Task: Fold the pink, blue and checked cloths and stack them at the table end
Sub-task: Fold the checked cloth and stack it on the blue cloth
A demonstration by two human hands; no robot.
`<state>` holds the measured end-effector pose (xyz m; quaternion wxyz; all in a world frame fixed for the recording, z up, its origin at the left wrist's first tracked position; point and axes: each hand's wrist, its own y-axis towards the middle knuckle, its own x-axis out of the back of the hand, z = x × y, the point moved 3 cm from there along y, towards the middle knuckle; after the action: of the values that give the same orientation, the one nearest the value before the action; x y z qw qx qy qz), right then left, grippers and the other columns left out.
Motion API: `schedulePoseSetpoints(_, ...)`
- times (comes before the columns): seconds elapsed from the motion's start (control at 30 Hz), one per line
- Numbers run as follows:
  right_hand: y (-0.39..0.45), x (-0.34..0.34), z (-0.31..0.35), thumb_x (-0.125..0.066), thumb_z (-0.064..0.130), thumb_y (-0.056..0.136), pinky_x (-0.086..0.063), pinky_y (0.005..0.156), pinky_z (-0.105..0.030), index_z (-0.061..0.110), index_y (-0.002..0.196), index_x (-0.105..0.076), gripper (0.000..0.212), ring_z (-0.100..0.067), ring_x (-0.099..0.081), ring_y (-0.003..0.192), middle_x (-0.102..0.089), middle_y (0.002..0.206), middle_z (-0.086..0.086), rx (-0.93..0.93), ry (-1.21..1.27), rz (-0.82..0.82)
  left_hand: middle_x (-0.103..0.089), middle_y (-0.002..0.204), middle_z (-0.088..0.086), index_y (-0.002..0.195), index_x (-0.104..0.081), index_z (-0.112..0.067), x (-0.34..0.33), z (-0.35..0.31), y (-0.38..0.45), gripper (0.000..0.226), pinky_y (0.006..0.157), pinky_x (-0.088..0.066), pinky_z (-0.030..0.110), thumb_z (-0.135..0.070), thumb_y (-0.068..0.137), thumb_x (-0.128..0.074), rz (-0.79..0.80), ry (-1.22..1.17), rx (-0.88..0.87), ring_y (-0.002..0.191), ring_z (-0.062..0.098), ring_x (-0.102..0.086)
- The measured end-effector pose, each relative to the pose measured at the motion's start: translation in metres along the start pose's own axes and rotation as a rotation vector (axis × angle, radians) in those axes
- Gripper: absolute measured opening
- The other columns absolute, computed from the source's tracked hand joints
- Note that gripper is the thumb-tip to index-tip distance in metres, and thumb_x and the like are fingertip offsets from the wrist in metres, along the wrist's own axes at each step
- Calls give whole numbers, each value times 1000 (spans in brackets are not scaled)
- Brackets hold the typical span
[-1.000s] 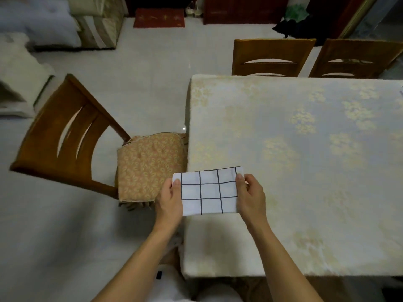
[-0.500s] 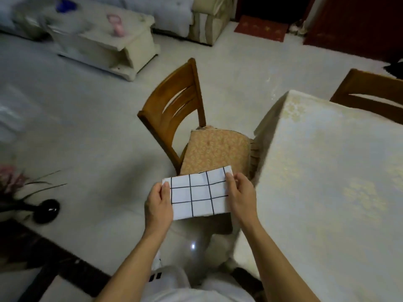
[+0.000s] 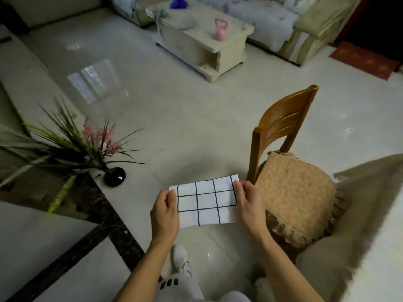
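Above tiled floor (image 3: 196,127), both hands pinch the folded checked cloth (image 3: 206,203) level.

Pale tiled floor (image 3: 196,118) bears a cushioned chair (image 3: 290,166).

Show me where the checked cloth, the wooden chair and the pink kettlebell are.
checked cloth (image 3: 206,203): head view, middle of the folded panel.
wooden chair (image 3: 281,122): head view, curved backrest slat.
pink kettlebell (image 3: 220,34): head view, round body.

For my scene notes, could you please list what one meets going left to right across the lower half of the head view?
Potted plant → black vase → left hand → checked cloth → right hand → chair cushion → table.
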<state>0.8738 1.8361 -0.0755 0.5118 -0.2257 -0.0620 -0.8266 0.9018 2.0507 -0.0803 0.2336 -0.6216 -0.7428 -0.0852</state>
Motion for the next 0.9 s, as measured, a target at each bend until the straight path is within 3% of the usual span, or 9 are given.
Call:
schedulePoseSetpoints(0.1, 13, -43, 24, -52, 30, 102, -41, 55, -17, 19, 78, -61, 28, -2, -55, 62, -59, 68, 6, 13, -18, -19, -57, 72, 18, 78, -50, -7, 29, 10, 38, 36, 56, -39, 35, -31, 104, -43, 12, -34, 14, 61, 22, -47)
schedulePoseSetpoints(0.17, 21, -68, 33, -52, 33, 102, -44, 59, -31, 19, 77, -61, 31, -7, -55, 62, -59, 66, 5, 12, -38, -29, -57, 70, 18, 77, -50, -8, 46, 14, 62, 36, 56, -41, 37, -31, 104, -43, 7, -39, 4, 60, 23, -47)
schedulePoseSetpoints(0.23, 27, -88, 42, -52, 35, 102, -46, 60, -40, 18, 76, -60, 32, -13, -55, 62, -60, 67, 3, -4, -50, -36, -53, 64, 11, 74, -48, -10, 60, 15, 82, 36, 54, -37, 31, -31, 103, -44, 9, -48, -16, 56, 15, -43)
schedulePoseSetpoints(0.37, 35, -113, 62, -52, 35, 102, -42, 59, -33, 17, 75, -60, 33, -10, -53, 61, -60, 67, 3, -9, -54, -35, -49, 60, 0, 71, -46, -16, 80, 15, 109, 36, 50, -31, 24, -30, 103, -44, 15, -45, -22, 53, 7, -39)
schedulePoseSetpoints(0.47, 52, -127, 76, -53, 36, 101, -40, 59, -26, 17, 75, -61, 33, -7, -52, 61, -61, 67, 2, -10, -72, -37, -48, 60, 3, 71, -46, -15, 84, 14, 130, 36, 49, -29, 22, -28, 104, -44, -12, -67, -24, 52, 9, -38)
schedulePoseSetpoints(0.57, 70, -141, 87, -53, 38, 101, -43, 58, -33, 17, 75, -61, 34, -9, -51, 59, -60, 64, 1, 3, -68, -31, -50, 62, 6, 73, -47, -11, 84, 15, 150, 35, 51, -30, 24, -28, 103, -43, -34, -76, -20, 53, 10, -39)
schedulePoseSetpoints(0.73, 104, -160, 100, -53, 38, 101, -46, 59, -38, 19, 74, -60, 34, -16, -54, 60, -59, 62, 1, 6, -36, -27, -39, 56, -7, 67, -41, -23, 83, 5, 189, 36, 49, -30, 19, -24, 103, -44, -43, -76, -48, 50, 5, -38)
schedulePoseSetpoints(0.9, 158, -172, 105, -51, 39, 102, -47, 61, -41, 15, 79, -62, 35, -20, -56, 65, -60, 66, -4, -9, -27, -27, -38, 55, -8, 68, -42, -25, 62, -12, 247, 35, 48, -28, 21, -26, 103, -45, -29, -43, -58, 49, 6, -38)
